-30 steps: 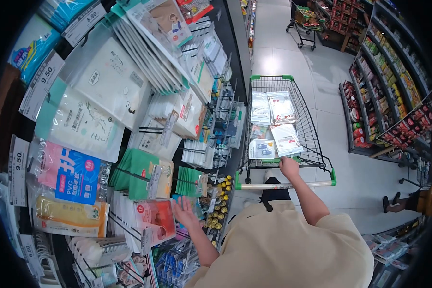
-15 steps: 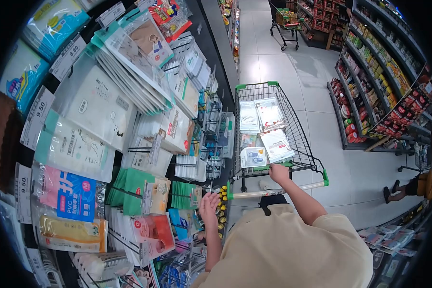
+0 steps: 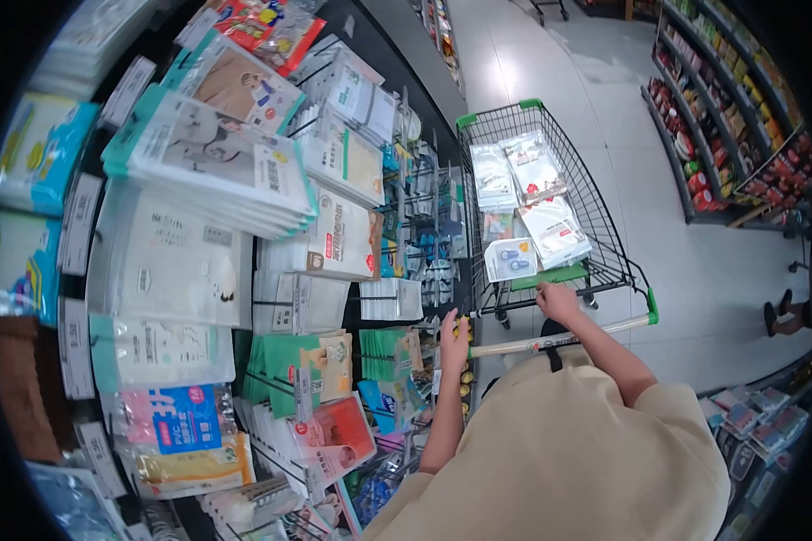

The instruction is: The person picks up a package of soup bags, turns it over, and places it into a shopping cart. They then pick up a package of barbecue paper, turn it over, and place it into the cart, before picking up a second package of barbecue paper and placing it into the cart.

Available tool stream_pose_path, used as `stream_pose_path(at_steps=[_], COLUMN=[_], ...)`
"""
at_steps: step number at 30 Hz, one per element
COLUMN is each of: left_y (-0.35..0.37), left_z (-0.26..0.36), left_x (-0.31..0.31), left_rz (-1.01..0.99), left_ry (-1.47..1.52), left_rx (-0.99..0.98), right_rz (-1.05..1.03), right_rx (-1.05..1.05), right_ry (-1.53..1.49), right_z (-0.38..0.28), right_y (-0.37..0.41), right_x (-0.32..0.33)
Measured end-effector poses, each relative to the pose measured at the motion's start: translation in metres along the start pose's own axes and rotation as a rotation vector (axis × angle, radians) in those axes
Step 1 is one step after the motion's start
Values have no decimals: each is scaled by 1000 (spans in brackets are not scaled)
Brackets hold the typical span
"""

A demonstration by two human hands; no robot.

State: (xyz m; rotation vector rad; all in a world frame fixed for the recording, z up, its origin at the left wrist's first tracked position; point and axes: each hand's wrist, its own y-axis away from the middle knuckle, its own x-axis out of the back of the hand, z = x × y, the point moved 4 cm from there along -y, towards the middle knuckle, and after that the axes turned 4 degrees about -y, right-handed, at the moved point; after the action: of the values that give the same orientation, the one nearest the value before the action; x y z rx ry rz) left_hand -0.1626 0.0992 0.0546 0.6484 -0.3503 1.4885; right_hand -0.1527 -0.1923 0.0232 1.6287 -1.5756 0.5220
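My right hand [image 3: 558,302] reaches over the handle [image 3: 559,342] of a shopping cart [image 3: 624,261], at the basket's near end. Its fingers are curled; anything inside them is hidden. My left hand [image 3: 454,338] is raised beside the handle's left end, close to the hanging goods, with fingers extended and nothing visible in it. Inside the cart lie a white pack with two blue oval items [image 3: 512,261], a white packet [image 3: 555,229], a packet with a brown picture [image 3: 534,167] and a pale packet [image 3: 493,175]. A green panel [image 3: 550,276] shows at the basket's near end.
To my left a rack holds packaged goods on hooks, including white-and-teal packs [image 3: 216,162], green packs [image 3: 280,370] and a PVC glove pack [image 3: 185,419]. Shelves of snacks [image 3: 713,117] stand across the aisle. A person's feet [image 3: 776,316] show at the far right.
The view has shifted, so the rack and cart sit further right in it. My left hand has come nearer the handle's end. A wider gap shows between my right hand and the packets.
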Motion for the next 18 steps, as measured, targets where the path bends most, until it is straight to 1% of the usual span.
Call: stream_pose_path(at_steps=[1,3,4,6,8,9,10,12,13,14,15,17,18], left_y=[-8,-17,-25,-40,-51,-58,-63,-71,-76,-77,-77,-82,-83], left_z=[4,9,4,-6,8,3,8,13,9,0,6,9,9], left_x=[-4,-19,-26,-39,-43,-48,-50,-51,-54,-57,-57,-58,-59], left_rz=[-20,-123,-178,-201,-214,-237,-201,-266,-198,-200,-233,-278,-276], left_ry=[-19,-86,-128,-217,-299,-352,-447,-560,-586,-644,-646,-663,-662], left_rx=[9,74,62,39,104,117,71,194,99,114,148,188,178], right_rz=[-37,-130,-143,-179,-198,-153,-109,-114,-49,15,5,60,98], right_rx=[12,11,-17,11,-19,-13,-9,-72,-111,-150,-169,-300,-326], right_ry=[-36,-100,-116,-266,-344,-418,-490,-508,-530,-552,-563,-441,-399], right_z=[1,2,5,8,12,15,19,31,41,50,62,95,111], right_y=[-1,-2,-3,-10,-17,-22,-26,-40,-48,-57,-68,-94,-107], right_x=[0,8,10,11,17,20,22,21,22,23,18,6,1])
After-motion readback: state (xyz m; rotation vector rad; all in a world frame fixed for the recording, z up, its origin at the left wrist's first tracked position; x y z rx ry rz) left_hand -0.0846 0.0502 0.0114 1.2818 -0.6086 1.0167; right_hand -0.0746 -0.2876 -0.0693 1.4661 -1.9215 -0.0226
